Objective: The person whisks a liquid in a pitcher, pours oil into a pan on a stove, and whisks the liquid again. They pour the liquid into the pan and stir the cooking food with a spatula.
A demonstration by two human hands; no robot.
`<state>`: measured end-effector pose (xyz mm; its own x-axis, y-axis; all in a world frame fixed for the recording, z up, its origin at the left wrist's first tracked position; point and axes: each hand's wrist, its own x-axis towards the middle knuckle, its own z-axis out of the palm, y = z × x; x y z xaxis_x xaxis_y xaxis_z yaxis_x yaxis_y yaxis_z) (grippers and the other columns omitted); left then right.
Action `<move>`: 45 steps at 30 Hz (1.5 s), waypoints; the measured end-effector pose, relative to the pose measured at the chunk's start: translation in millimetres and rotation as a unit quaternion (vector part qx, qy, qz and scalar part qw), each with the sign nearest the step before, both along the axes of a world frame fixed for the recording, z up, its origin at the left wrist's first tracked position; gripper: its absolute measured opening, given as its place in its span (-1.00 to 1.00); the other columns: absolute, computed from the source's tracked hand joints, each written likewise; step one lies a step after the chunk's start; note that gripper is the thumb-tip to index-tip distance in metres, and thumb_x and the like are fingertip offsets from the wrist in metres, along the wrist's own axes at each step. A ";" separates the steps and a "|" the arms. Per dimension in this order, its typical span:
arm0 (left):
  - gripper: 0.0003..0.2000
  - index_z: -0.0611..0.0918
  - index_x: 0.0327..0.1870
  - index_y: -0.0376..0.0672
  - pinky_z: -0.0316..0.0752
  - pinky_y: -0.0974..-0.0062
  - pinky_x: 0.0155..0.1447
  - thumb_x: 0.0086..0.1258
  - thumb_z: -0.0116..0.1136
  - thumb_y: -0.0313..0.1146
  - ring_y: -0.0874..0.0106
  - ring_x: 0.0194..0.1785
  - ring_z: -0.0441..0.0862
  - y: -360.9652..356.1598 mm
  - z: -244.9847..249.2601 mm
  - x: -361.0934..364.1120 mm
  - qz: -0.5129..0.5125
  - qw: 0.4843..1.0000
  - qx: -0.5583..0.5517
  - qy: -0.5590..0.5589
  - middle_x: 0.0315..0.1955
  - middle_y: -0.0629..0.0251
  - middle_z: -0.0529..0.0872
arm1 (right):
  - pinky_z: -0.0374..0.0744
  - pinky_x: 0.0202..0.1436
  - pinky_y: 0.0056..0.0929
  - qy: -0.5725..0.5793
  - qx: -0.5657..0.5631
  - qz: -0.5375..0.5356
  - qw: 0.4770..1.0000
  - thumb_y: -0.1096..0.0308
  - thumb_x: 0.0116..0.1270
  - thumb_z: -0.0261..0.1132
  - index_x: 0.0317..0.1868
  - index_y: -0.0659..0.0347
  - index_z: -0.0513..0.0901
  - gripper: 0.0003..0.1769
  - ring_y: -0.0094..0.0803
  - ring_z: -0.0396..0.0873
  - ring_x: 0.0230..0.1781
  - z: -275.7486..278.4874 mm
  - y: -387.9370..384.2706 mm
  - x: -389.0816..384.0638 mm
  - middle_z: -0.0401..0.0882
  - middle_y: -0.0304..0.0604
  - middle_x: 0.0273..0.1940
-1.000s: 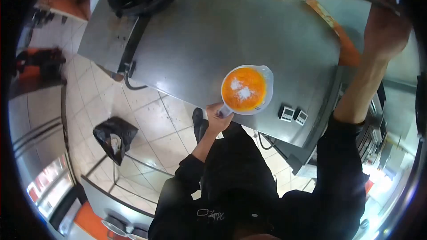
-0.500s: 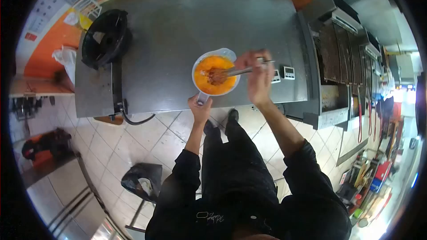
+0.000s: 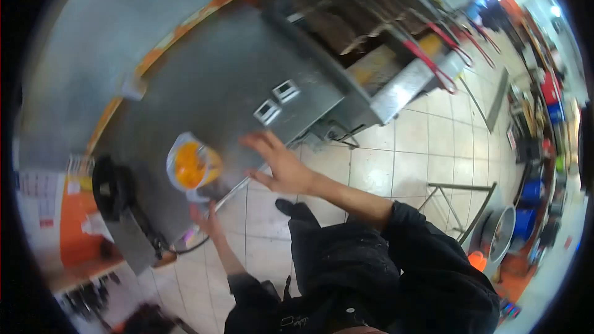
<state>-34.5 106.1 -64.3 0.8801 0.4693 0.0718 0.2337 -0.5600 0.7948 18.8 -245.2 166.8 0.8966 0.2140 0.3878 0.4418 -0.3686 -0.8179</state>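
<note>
Blk top [image 3: 442,272] w/ pale chest script [image 3: 296,321], dk shoe [image 3: 284,206]

Passage between jug [image 3: 213,166] and timers [image 3: 267,112]; black vessel [image 3: 111,188] obstructs left.

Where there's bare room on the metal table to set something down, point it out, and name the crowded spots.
Widest bare patch: the metal table between the orange back edge, the two timers and the jug. Crowded: the front edge by the jug, with the left hand and right hand close, and the end with the black container.
</note>
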 end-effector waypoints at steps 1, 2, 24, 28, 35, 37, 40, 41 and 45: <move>-0.26 0.31 0.35 -0.28 0.38 0.24 0.29 0.19 0.42 -0.21 0.21 0.30 0.34 -3.7 -9.5 -17.1 0.037 0.996 -0.039 -0.070 0.23 0.08 0.38 | 0.44 0.23 -0.16 0.024 -0.005 0.014 1.000 0.32 0.25 0.31 0.27 0.21 0.34 -0.41 0.08 0.39 0.17 -3.1 -35.3 -22.1 0.33 0.14 0.17; -0.42 0.39 0.29 -0.26 0.44 0.24 0.20 0.31 0.27 -0.20 0.25 0.24 0.40 16.3 -46.8 -30.9 0.102 0.992 -0.069 -0.016 0.17 0.12 0.43 | 0.47 0.19 -0.18 0.050 -0.008 0.031 0.998 0.33 0.27 0.29 0.23 0.20 0.39 -0.47 0.05 0.44 0.13 -6.2 -72.8 -47.8 0.37 0.12 0.15; -0.65 0.71 -0.34 -0.21 0.59 0.40 -0.48 0.37 0.09 -0.08 0.37 -0.58 0.62 -561.7 -153.4 -290.1 -0.245 0.775 -0.148 0.563 -0.59 0.22 0.69 | 0.57 -0.19 -0.48 -0.039 0.112 -0.494 0.861 0.37 0.41 0.18 -0.13 0.32 0.66 -0.80 -0.48 0.65 -0.29 -14.0 -871.2 -127.5 0.69 -0.13 -0.32; -0.66 0.70 -0.31 -0.21 0.58 0.40 -0.49 0.36 0.09 -0.09 0.37 -0.58 0.61 -672.8 -144.9 -213.6 -0.243 0.794 -0.182 0.527 -0.56 0.21 0.69 | 0.56 -0.19 -0.44 -0.036 0.078 -0.561 0.824 0.35 0.38 0.19 -0.12 0.29 0.66 -0.79 -0.42 0.65 -0.28 -29.5 -1004.6 -28.2 0.68 -0.09 -0.28; -0.68 0.69 -0.25 -0.21 0.56 0.39 -0.50 0.36 0.11 -0.10 0.36 -0.57 0.60 -876.0 -125.3 -115.6 -0.195 0.839 -0.270 0.431 -0.52 0.19 0.69 | 0.55 -0.09 -0.20 -0.024 -0.050 -0.502 0.863 0.35 0.27 0.18 -0.20 0.26 0.64 -0.81 -0.09 0.61 -0.20 -55.4 -1209.8 146.4 0.64 0.03 -0.25; -0.69 0.69 -0.24 -0.20 0.56 0.39 -0.50 0.36 0.11 -0.11 0.36 -0.57 0.60 -935.8 -129.9 -108.8 -0.169 0.844 -0.291 0.417 -0.51 0.18 0.69 | 0.54 -0.03 -0.16 -0.037 -0.107 -0.465 0.878 0.33 0.26 0.17 -0.18 0.24 0.64 -0.78 -0.04 0.58 -0.12 -61.7 -1265.1 217.5 0.62 0.04 -0.19; -0.68 0.68 -0.20 -0.21 0.54 0.39 -0.50 0.36 0.10 -0.11 0.36 -0.57 0.59 -1042.2 -139.7 -113.0 -0.104 0.849 -0.297 0.424 -0.50 0.18 0.69 | 0.53 0.02 -0.13 -0.071 -0.171 -0.426 0.886 0.31 0.25 0.17 -0.12 0.23 0.62 -0.75 0.00 0.55 -0.05 -69.7 -1345.5 351.7 0.59 0.05 -0.14; -0.68 0.67 -0.19 -0.21 0.54 0.39 -0.50 0.36 0.10 -0.11 0.36 -0.57 0.58 -1079.4 -137.9 -114.8 -0.078 0.849 -0.296 0.431 -0.50 0.18 0.69 | 0.52 0.04 -0.11 -0.092 -0.206 -0.417 0.880 0.32 0.25 0.17 -0.08 0.23 0.60 -0.73 0.01 0.53 -0.02 -73.5 -1369.7 396.3 0.58 0.05 -0.11; -0.67 0.65 -0.15 -0.21 0.52 0.40 -0.50 0.36 0.09 -0.10 0.36 -0.57 0.57 -1235.4 -109.9 -133.6 0.018 0.838 -0.298 0.458 -0.49 0.18 0.68 | 0.50 0.05 -0.04 -0.105 -0.254 -0.362 0.891 0.43 0.19 0.14 0.05 0.31 0.50 -0.61 -0.02 0.44 0.09 -91.6 -1433.9 560.5 0.49 0.03 0.05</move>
